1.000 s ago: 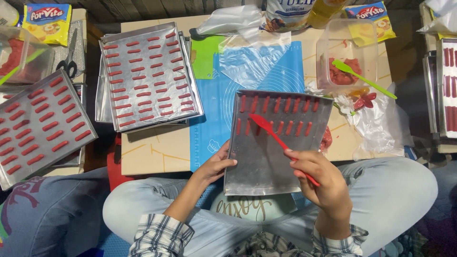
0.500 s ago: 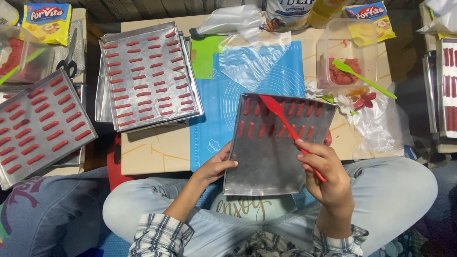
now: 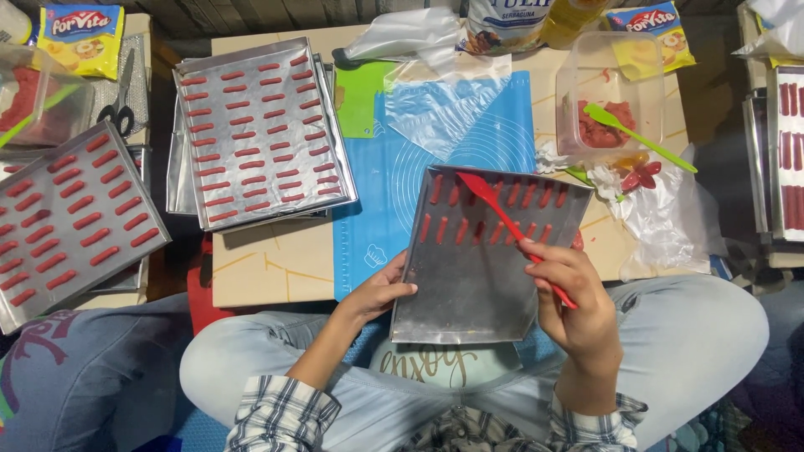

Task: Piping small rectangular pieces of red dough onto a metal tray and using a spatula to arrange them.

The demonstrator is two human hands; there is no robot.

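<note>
A grey metal baking tray (image 3: 469, 285) rests across my lap and the edge of the low table. Two rows of small red dough sticks (image 3: 469, 230) lie along its far end; the near part is bare. My left hand (image 3: 378, 293) holds the tray's left edge. My right hand (image 3: 574, 297) grips a red spatula (image 3: 502, 213), whose blade lies over the far row of sticks.
A stack of trays (image 3: 260, 130) filled with red sticks sits on the wooden table (image 3: 268, 268), another full tray (image 3: 71, 222) at left. A blue mat (image 3: 377, 218), a clear tub (image 3: 607, 92) of red dough with a green spatula (image 3: 636, 136), plastic bags and yellow packets lie beyond.
The red spatula's blade has swung from the tray's middle up to the far row of sticks. My left hand stays on the tray's edge.
</note>
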